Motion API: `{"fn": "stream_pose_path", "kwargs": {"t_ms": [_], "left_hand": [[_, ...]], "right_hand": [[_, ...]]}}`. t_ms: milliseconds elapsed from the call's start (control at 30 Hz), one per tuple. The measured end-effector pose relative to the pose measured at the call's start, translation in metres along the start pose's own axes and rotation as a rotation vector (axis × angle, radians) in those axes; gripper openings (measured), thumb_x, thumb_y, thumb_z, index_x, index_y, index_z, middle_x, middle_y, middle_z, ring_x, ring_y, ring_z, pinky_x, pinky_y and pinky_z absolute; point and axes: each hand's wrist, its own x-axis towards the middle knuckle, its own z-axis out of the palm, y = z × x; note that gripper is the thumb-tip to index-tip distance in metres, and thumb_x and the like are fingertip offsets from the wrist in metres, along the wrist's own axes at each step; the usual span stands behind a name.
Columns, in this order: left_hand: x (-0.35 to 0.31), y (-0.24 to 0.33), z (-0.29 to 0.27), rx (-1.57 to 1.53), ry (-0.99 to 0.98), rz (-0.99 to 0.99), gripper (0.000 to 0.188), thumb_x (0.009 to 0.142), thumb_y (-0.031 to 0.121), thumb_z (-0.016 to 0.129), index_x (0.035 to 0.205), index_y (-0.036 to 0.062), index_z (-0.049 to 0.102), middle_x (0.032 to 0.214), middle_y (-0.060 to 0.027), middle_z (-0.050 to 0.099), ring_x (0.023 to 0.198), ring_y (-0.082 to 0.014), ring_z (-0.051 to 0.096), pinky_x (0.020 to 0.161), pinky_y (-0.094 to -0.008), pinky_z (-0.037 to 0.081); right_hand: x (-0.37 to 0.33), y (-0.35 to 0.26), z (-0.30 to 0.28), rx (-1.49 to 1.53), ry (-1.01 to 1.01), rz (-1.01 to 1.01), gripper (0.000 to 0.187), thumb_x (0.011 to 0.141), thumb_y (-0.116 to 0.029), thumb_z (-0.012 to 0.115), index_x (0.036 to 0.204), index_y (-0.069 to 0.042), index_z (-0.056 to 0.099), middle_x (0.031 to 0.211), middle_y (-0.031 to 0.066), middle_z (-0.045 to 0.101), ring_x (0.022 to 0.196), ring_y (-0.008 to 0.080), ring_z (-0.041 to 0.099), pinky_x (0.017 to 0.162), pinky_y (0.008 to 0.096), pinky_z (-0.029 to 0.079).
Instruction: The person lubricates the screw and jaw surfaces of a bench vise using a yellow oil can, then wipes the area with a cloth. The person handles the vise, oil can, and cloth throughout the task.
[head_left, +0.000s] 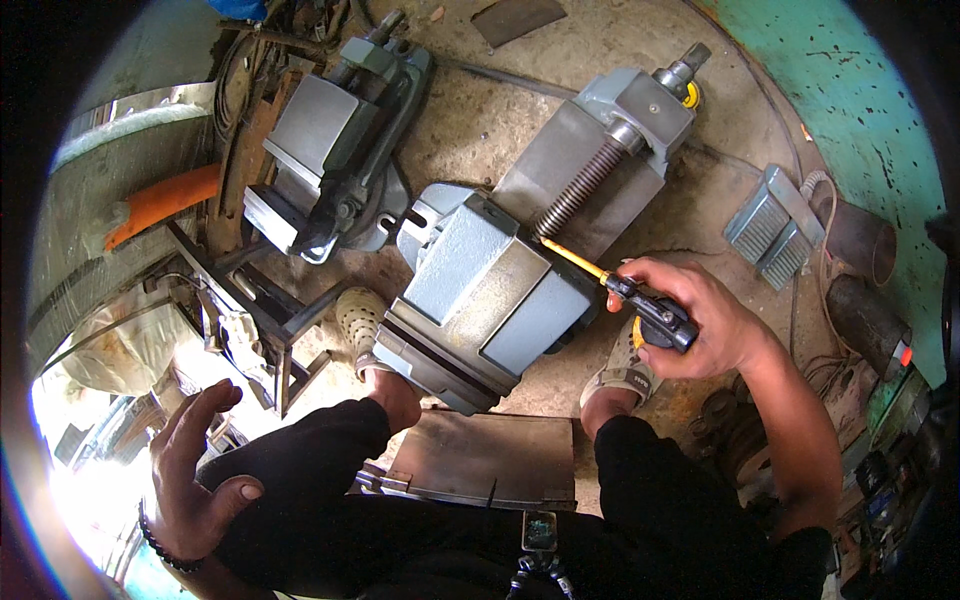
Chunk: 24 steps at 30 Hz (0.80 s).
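Observation:
My right hand (695, 320) is closed around a black-and-yellow tool (650, 310) with a long, thin yellow spout; its exact kind is not clear. The spout's tip reaches the near end of the threaded screw (592, 185) on a large grey-blue machine vise (480, 275). That vise lies on the floor between my feet, with bare metal jaws toward me and a square screw end at the far right. My left hand (190, 470) is open with its fingers apart, holding nothing, above my left thigh and away from the vise.
A second grey machine vise (320, 130) stands at the far left. Near it is a black metal frame (285, 330). A ribbed grey foot pedal (775, 230) and dark pipe pieces (865, 310) lie right. A metal plate (485, 455) lies between my legs; a green panel (850, 90) borders the right.

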Motion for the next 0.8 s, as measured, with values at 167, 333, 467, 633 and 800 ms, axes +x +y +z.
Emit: {"fn": "stream_pose_path", "kwargs": {"t_ms": [167, 333, 467, 633, 800], "left_hand": [[0.0000, 0.0007, -0.0003, 0.001, -0.006, 0.000, 0.100, 0.074, 0.070, 0.071, 0.133, -0.0076, 0.051, 0.118, -0.0275, 0.064, 0.114, -0.0388, 0.063, 0.098, -0.0473, 0.048], [-0.0008, -0.0008, -0.0007, 0.025, 0.000, 0.019, 0.099, 0.074, 0.070, 0.070, 0.133, -0.0078, 0.052, 0.118, -0.0270, 0.064, 0.113, -0.0387, 0.063, 0.097, -0.0471, 0.048], [-0.0020, -0.0012, -0.0007, 0.021, -0.001, 0.007, 0.099, 0.074, 0.070, 0.070, 0.133, -0.0079, 0.052, 0.117, -0.0268, 0.064, 0.113, -0.0383, 0.063, 0.097, -0.0470, 0.048], [-0.0018, -0.0010, -0.0003, 0.002, 0.003, 0.001, 0.099, 0.075, 0.070, 0.070, 0.133, -0.0083, 0.051, 0.116, -0.0270, 0.064, 0.113, -0.0384, 0.063, 0.097, -0.0470, 0.049], [-0.0020, -0.0006, 0.0000, 0.016, -0.003, -0.008, 0.100, 0.074, 0.070, 0.070, 0.133, -0.0082, 0.051, 0.117, -0.0270, 0.064, 0.113, -0.0385, 0.063, 0.096, -0.0469, 0.049]], "right_hand": [[-0.0012, -0.0009, -0.0030, 0.023, -0.019, 0.090, 0.061, 0.066, -0.015, 0.075, 0.121, 0.000, 0.053, 0.099, 0.0132, 0.069, 0.088, 0.0211, 0.068, 0.081, 0.0336, 0.052], [0.0003, 0.0031, -0.0014, -0.070, 0.018, -0.060, 0.062, 0.064, -0.012, 0.073, 0.121, 0.000, 0.052, 0.103, 0.0083, 0.064, 0.078, 0.0144, 0.062, 0.075, 0.0297, 0.051], [-0.0008, 0.0035, -0.0004, -0.064, 0.008, -0.022, 0.062, 0.064, -0.012, 0.073, 0.121, 0.000, 0.052, 0.103, 0.0080, 0.065, 0.076, 0.0135, 0.062, 0.073, 0.0287, 0.051], [0.0003, 0.0010, 0.0012, -0.011, 0.009, -0.001, 0.061, 0.065, -0.012, 0.073, 0.122, 0.000, 0.052, 0.102, 0.0071, 0.065, 0.072, 0.0111, 0.062, 0.068, 0.0262, 0.051], [0.0014, -0.0030, 0.0013, -0.038, -0.011, 0.038, 0.062, 0.066, -0.014, 0.075, 0.121, 0.002, 0.052, 0.100, 0.0105, 0.067, 0.079, 0.0165, 0.064, 0.074, 0.0300, 0.051]]}}
